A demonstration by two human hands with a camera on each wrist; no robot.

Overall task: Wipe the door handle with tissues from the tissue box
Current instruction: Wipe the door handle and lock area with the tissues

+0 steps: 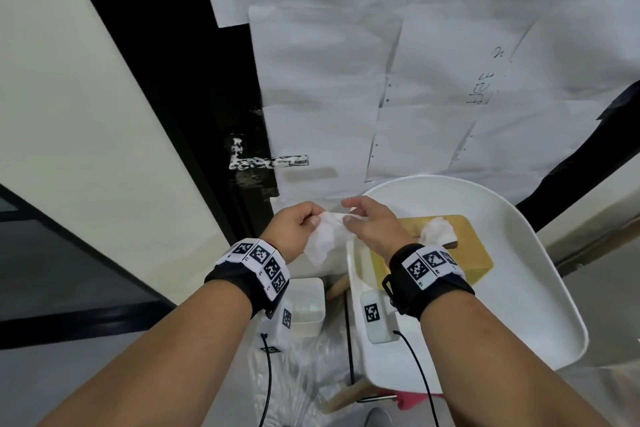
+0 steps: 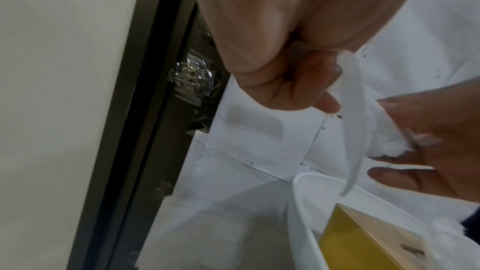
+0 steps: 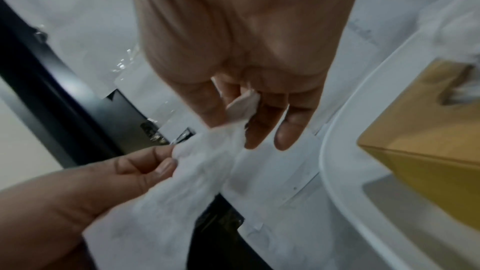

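Both hands hold one white tissue [image 1: 327, 236] in the air, just below the door handle [image 1: 268, 162], a silvery lever on the black door edge. My left hand [image 1: 299, 225] pinches the tissue's left edge; my right hand [image 1: 367, 224] pinches its upper right part. In the right wrist view the tissue [image 3: 197, 171] hangs between thumb and fingers of both hands. The yellow tissue box [image 1: 446, 246] sits on a white chair seat [image 1: 519, 253] to the right, with a tissue [image 1: 437, 231] sticking out of its slot.
White paper sheets [image 1: 381, 62] cover the door above the chair. A cream wall [image 1: 69, 114] stands left of the black door frame. A small white bin [image 1: 308, 305] with a clear bag sits on the floor under my left wrist.
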